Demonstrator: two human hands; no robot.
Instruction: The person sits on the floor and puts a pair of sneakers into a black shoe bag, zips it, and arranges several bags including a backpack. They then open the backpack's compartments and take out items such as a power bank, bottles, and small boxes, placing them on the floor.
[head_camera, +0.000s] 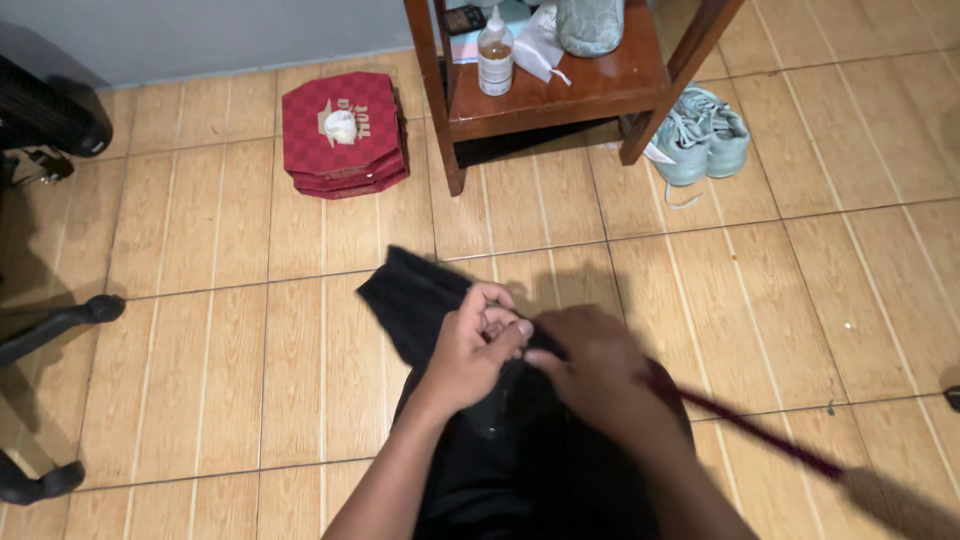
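Where both pinch: black cloth (420, 300) under left hand (478, 345), right hand (590, 365).

A black cloth (425, 300) (crumpled, one corner hanging) held above the floor.

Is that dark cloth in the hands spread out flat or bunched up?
Bunched up. The black cloth is gathered and pinched between the left hand and right hand, one end hanging loose above the tiled floor.
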